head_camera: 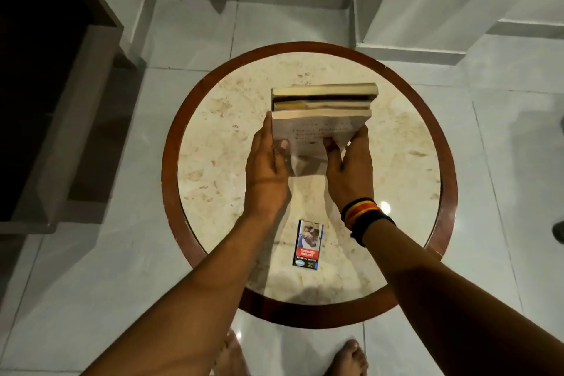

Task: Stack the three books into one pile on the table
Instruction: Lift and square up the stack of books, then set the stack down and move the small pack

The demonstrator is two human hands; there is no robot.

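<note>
Both hands meet at the centre of the frame, clasping one pale book (pixel 320 128) between them. The left hand (pixel 268 168) presses its outstretched fingers flat along the book's left edge, thumb hooked over the cover near the lower left corner. The right hand (pixel 351 168) mirrors it on the right edge, thumb laid on the cover and fingers wrapped behind, so neither hand is fully closed; both are gripping the same book from opposite sides. This book appears tilted, its near end raised toward the camera. Just above it in the frame lie two more books (pixel 323 98), one on the other, their yellowed page edges facing the camera; the held book's far edge sits at or over them, though whether it touches cannot be told. Striped bands (pixel 363 214) in black, red and yellow circle the right wrist. Lower in the frame, between the forearms, a small cigarette pack (pixel 307 243) lies flat, well apart from the books. Everything rests on a round table (pixel 433 180) with a mottled cream stone top and dark reddish wooden rim. Beneath it is a glossy pale tiled floor (pixel 91 284), bare feet (pixel 348 357) at the bottom edge, and a dark cabinet (pixel 45 85) at the left.
</note>
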